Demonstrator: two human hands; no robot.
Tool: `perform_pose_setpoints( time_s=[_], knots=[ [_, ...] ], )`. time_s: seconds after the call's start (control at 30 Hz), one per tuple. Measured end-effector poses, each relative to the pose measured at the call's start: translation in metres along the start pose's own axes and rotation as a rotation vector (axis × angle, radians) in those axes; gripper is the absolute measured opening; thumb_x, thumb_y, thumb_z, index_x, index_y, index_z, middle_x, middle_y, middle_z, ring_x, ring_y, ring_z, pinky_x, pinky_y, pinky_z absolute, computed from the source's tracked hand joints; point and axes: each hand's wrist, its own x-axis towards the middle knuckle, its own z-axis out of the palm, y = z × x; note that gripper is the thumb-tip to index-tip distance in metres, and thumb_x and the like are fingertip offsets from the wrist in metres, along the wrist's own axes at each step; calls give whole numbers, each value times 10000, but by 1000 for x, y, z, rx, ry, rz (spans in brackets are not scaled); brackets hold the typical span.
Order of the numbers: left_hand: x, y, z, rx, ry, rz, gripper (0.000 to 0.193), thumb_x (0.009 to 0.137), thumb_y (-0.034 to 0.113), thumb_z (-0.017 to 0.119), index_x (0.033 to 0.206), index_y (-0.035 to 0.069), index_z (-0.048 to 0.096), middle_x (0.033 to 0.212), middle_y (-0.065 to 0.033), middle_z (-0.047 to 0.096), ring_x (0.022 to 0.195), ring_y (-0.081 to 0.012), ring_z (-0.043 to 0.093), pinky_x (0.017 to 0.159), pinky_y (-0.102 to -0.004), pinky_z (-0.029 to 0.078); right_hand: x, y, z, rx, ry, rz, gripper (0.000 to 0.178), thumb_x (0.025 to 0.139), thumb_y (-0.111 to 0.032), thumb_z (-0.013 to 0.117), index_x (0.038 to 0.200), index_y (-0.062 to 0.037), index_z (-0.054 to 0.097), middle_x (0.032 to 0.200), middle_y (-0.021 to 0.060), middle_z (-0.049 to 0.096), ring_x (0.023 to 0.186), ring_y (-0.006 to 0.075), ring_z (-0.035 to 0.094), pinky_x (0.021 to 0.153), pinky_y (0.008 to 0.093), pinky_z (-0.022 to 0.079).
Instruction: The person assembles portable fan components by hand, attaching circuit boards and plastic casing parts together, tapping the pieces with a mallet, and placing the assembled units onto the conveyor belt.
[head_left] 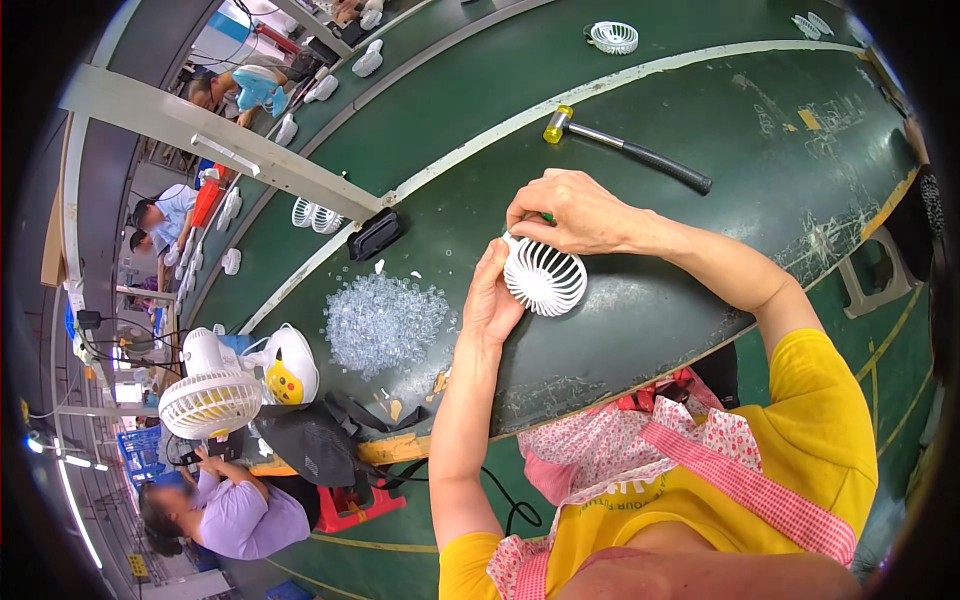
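Note:
A white slatted fan grille (545,277) is held over the near edge of the dark worktable. My left hand (490,297) grips its left side, with the thumb near the top of the rim. At the upper rim my right hand (572,208) is closed, its fingers pinched together. A small green bit shows between those fingers; what it belongs to is hidden. Left of my left hand lies a heap of small clear plastic pieces (385,322). Beyond my right hand rests a mallet (630,150) with a yellow head and black handle.
A white fan (210,392) stands at the left beside a white part with a yellow cartoon figure (290,365). A black holder (374,235) sits by a metal post. White grilles (613,38) lie on the green conveyor (470,85). Co-workers sit at the left.

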Motion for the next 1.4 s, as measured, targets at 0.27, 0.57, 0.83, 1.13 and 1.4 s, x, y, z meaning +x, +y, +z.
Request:
perform_pose_setpoints(
  time_s=[0.27,0.57,0.83,1.13,1.4],
  knots=[
    [2,3,-4,133,-62,97,197,1005,213,587,1138,69,566,1134,-42,626,1059,-149,606,950,-345,506,3,-3,-10,29,-59,64,127,862,-185,695,890,-61,693,802,98,690,788,292,634,760,407,484],
    [-13,8,15,429,38,341,81,957,68,654,1007,45,596,991,-62,707,878,-88,638,823,-243,504,-2,-11,-22,69,-117,-6,240,891,-265,695,981,-43,707,917,114,679,949,295,621,884,413,461],
    [-9,8,19,665,158,498,209,959,73,649,1147,3,594,1095,-79,679,956,-113,623,850,-247,484,0,-1,-5,76,-13,99,167,854,-214,722,880,-50,708,834,115,685,851,310,638,801,427,491],
    [-2,-9,11,1965,172,1004,421,817,169,773,1169,20,597,1274,-145,566,1203,-344,512,1007,-462,398,-12,63,20,-240,30,175,109,897,-124,639,925,-44,707,886,90,664,914,266,610,900,397,413],
    [-4,-11,16,1992,158,977,444,805,195,786,1176,11,625,1262,-149,589,1180,-348,543,969,-442,472,-14,61,22,-427,64,100,84,874,-99,652,907,-50,711,890,67,651,907,245,584,849,380,426]
  ],
)
